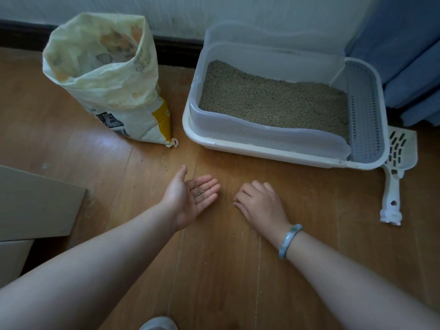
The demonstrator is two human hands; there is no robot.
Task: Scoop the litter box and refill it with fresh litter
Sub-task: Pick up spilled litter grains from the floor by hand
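A white litter box [238, 145] with a clear high rim stands on the wooden floor at the upper right, filled with tan litter [273, 98]. An open cream and yellow litter bag [114, 91] stands upright to its left. A white slotted scoop [395, 167] lies on the floor by the box's right corner. My left hand [190, 198] is held palm up just above the floor in front of the box, with several loose litter grains on its fingers. My right hand [259, 203] rests palm down on the floor beside it, its fingers curled at the floor.
A grey perforated step [364, 110] fills the right end of the box. Blue curtains [409, 55] hang at the far right. A pale cardboard box [31, 206] sits at the left edge. A few stray grains [234, 235] lie on the floor near my hands.
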